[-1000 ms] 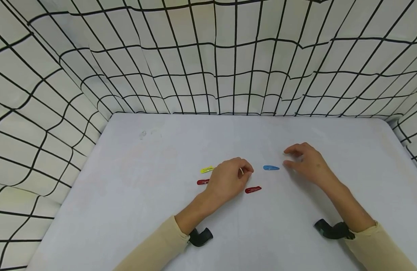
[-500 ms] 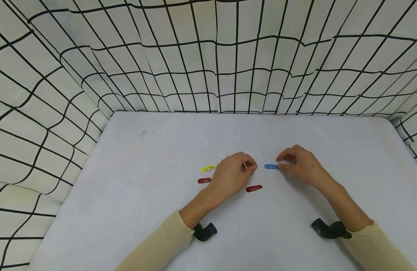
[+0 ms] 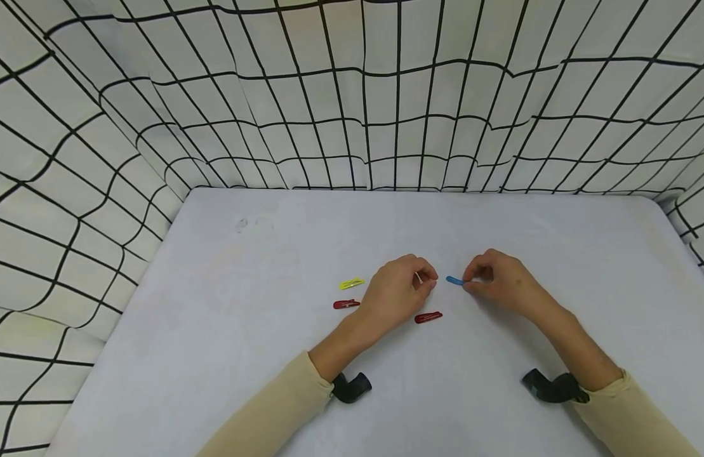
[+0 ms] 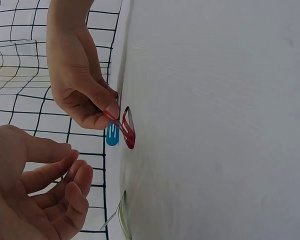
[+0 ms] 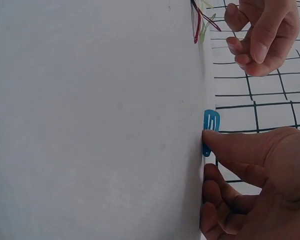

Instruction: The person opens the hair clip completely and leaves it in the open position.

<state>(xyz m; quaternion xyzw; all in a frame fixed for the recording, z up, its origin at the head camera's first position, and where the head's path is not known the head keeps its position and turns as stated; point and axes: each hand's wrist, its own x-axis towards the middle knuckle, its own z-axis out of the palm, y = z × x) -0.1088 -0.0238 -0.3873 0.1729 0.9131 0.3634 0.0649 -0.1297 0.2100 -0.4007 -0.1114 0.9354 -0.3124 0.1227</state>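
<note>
My right hand (image 3: 503,279) pinches the narrow end of a blue snap hair clip (image 3: 454,280) between thumb and fingers, close over the white table. In the right wrist view the thumb lies across the blue clip (image 5: 211,119), whose wide end sticks out. My left hand (image 3: 393,291) hovers just left of it, fingers loosely curled, holding nothing. A dark red hair clip (image 3: 428,317) lies below and between the hands; the left wrist view shows this red clip (image 4: 129,136) with its two parts sprung apart.
Left of my left forearm, a yellow hair clip (image 3: 352,284) and a second red hair clip (image 3: 346,304) lie on the white table (image 3: 243,330). White walls with a black grid (image 3: 380,139) rise along the table's back and sides. A black wrist camera (image 3: 352,387) is strapped under each sleeve.
My right hand has come left and down to the blue clip and now grips its end; the clip has tilted. My left hand has shifted slightly right, uncovering more of the yellow and red clips.
</note>
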